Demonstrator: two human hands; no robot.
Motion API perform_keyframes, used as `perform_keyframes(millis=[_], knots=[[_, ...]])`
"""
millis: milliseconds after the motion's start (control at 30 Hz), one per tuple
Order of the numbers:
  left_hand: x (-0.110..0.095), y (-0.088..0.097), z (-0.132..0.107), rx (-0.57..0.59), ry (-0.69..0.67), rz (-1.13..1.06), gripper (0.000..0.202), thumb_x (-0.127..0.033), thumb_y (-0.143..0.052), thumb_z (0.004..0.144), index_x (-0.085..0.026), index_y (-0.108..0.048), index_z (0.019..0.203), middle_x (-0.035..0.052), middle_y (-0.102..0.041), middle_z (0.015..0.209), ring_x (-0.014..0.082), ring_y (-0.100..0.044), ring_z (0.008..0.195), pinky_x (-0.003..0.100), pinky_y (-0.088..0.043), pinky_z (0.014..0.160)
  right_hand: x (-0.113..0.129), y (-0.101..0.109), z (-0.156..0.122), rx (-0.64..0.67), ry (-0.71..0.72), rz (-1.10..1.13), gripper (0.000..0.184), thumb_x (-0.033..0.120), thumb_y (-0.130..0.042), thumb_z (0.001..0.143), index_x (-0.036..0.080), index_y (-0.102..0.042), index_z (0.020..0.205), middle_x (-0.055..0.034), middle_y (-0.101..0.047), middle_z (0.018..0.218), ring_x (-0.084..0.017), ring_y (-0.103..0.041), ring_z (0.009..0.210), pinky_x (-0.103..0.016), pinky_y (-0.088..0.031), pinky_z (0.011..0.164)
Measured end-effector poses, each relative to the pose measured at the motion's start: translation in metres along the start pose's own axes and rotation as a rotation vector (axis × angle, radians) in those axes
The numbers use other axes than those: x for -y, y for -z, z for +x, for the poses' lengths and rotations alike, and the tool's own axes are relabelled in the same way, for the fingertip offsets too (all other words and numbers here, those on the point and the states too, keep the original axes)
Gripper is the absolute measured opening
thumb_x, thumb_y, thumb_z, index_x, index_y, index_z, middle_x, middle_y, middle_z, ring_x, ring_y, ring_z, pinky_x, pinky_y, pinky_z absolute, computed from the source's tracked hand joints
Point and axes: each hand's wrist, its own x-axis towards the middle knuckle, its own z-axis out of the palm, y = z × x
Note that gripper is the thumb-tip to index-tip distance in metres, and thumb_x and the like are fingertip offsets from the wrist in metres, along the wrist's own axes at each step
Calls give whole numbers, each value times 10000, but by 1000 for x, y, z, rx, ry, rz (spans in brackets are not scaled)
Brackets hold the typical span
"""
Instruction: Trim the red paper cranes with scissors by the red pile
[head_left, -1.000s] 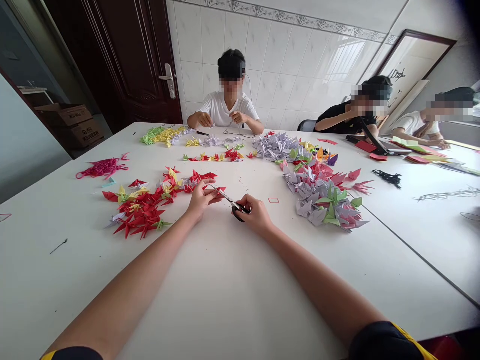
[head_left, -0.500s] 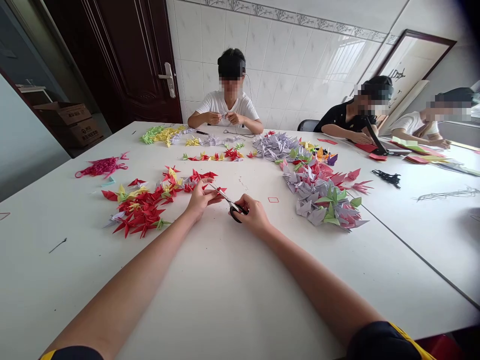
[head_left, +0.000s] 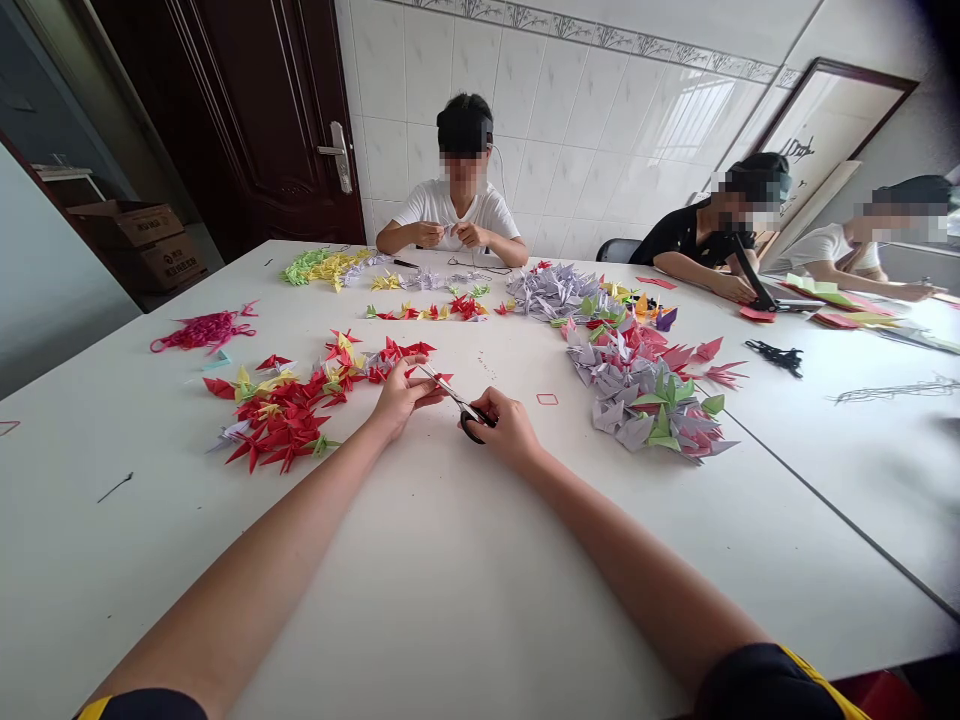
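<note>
My right hand (head_left: 504, 428) is closed around the black handles of a pair of scissors (head_left: 466, 411). The silver blades point left and away, with their tips at the fingers of my left hand (head_left: 403, 398). That hand is closed on a small red paper crane (head_left: 444, 379), mostly hidden by its fingers and the blades. Any thread there is too fine to make out. Left of my left hand lies a heap of folded paper cranes (head_left: 289, 420), mainly red with some yellow, green and pale purple.
To the right is a large pile of pale purple, pink and green cranes (head_left: 622, 395). Pink strung pieces (head_left: 202, 330) lie at the left. Black cord (head_left: 776, 355) lies at the right. One person (head_left: 457, 215) sits opposite; two more work at the far right.
My hands and the scissors stay almost where they were. At the right, the person in black has moved a hand toward the black cutter, and the farthest person's hand has shifted right.
</note>
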Motion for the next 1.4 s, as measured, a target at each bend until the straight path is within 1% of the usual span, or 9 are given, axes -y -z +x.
perform_keyframes(millis=[133, 400, 633, 867, 1000, 1067, 1200, 1400], knots=[[0, 0, 0, -1, 5, 1, 535, -221, -770, 694, -207, -469, 1136, 39, -724, 827, 196, -729, 769, 396, -568, 847, -2, -1, 0, -3, 3, 0, 158, 308, -616, 702, 238, -556, 830, 30, -658, 717, -133, -477, 603, -249, -329, 559], [3, 0, 1, 14, -4, 14, 536, -216, -763, 701, -219, -464, 1146, 34, -722, 834, 200, -733, 792, 378, -577, 820, 1, -2, -1, -20, 15, -34, 169, 325, -615, 702, 238, -544, 829, 29, -642, 712, -133, -461, 599, -253, -328, 569], [3, 1, 1, 31, -2, 25, 552, -222, -765, 703, -219, -452, 1158, 32, -723, 834, 202, -735, 772, 385, -579, 817, 4, -3, -1, -28, 21, -72, 172, 330, -612, 701, 246, -515, 817, 54, -579, 670, -122, -408, 569, -251, -307, 550], [1, 0, 1, 20, 5, 19, 563, -220, -766, 698, -222, -455, 1167, 25, -721, 836, 192, -733, 751, 391, -580, 828, 5, -3, -1, -34, 16, -95, 173, 326, -602, 700, 245, -500, 812, 49, -586, 704, -126, -418, 594, -252, -305, 564], [2, -1, 1, 19, -2, 10, 561, -213, -765, 696, -221, -464, 1169, 32, -720, 857, 198, -733, 793, 399, -578, 845, 5, -3, -1, -32, 18, -100, 165, 331, -597, 707, 245, -507, 815, 51, -577, 697, -126, -412, 592, -254, -304, 566], [2, -1, 0, 26, -5, 10, 565, -215, -764, 695, -225, -461, 1172, 29, -720, 859, 199, -733, 806, 399, -579, 848, 6, -3, -2, -37, 22, -100, 168, 341, -596, 710, 245, -508, 815, 50, -570, 694, -127, -414, 594, -254, -303, 568], [2, -2, -1, 53, 0, 29, 590, -243, -771, 694, -233, -441, 1184, 21, -715, 854, 201, -734, 771, 403, -582, 834, 8, -3, -2, -50, 33, -114, 209, 376, -610, 706, 243, -483, 806, 48, -566, 708, -125, -415, 599, -254, -300, 571], [1, -1, -1, 56, 13, 28, 622, -245, -778, 684, -228, -428, 1198, 20, -708, 846, 207, -735, 780, 398, -583, 834, 8, -2, -1, -41, 25, -131, 209, 366, -605, 703, 246, -466, 803, 54, -562, 714, -125, -405, 604, -254, -294, 572]])
